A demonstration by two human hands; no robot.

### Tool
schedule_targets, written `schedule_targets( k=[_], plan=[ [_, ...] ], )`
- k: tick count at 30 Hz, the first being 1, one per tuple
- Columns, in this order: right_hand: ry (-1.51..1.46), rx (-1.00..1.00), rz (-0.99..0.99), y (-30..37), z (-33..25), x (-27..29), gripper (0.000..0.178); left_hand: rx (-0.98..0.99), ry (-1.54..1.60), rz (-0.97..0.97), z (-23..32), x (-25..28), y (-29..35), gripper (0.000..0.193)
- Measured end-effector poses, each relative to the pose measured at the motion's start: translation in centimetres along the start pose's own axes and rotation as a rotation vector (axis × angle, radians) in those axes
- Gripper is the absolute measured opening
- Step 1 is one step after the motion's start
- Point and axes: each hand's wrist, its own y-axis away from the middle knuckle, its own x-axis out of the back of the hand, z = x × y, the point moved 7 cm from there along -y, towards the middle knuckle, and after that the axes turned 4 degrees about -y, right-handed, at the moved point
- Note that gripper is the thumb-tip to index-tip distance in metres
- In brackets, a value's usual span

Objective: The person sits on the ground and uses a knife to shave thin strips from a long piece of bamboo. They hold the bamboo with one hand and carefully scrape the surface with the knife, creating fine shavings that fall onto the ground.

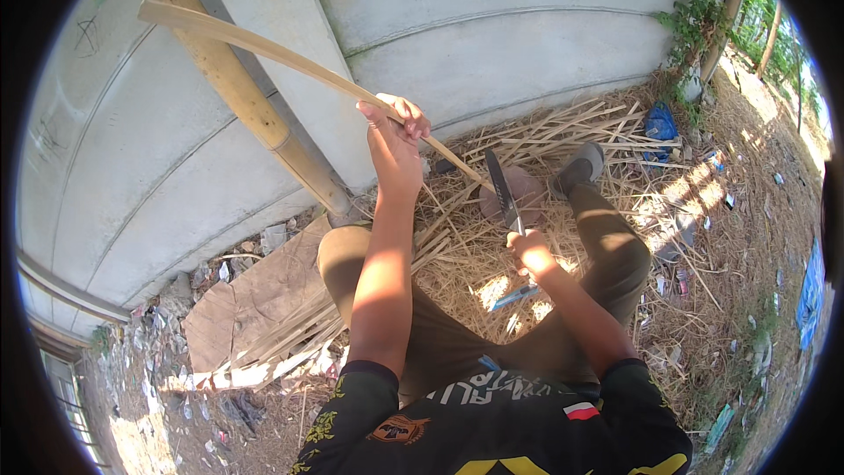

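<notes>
My left hand (397, 136) is raised with its fingers closed round a long, flat bamboo strip (264, 48). From the hand the strip slopes up to the far left, and its lower end comes down beside a pinkish round block (527, 189) on the ground. In my right hand (533, 255) is the handle of a knife (503, 186) with a long dark blade. The blade points up and away over the block, close to the strip's lower end. Whether blade and strip touch, I cannot tell.
A grey concrete wall (492, 62) stands ahead, with a thick bamboo pole (220, 79) leaning on it. Cut strips (571, 132) and shavings (457, 286) cover the ground around my bent legs. A brown sheet (255, 299) lies left, a blue plastic bag (660, 127) far right.
</notes>
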Motion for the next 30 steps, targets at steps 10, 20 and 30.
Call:
schedule_targets(
  k=[10,20,30],
  plan=[
    [-0.034,0.093,-0.071,6.7,-6.4,0.6,0.016,0.104,-0.021,-0.397,2.4,-1.8,0.4,0.051],
    [-0.525,1.139,0.089,16.4,-21.0,3.4,0.025,0.08,-0.041,0.32,3.0,2.5,0.1,0.052],
    [-0.005,0.307,-0.007,2.2,-7.9,0.6,0.016,0.046,-0.12,0.339,2.5,3.2,0.2,0.048]
  ],
)
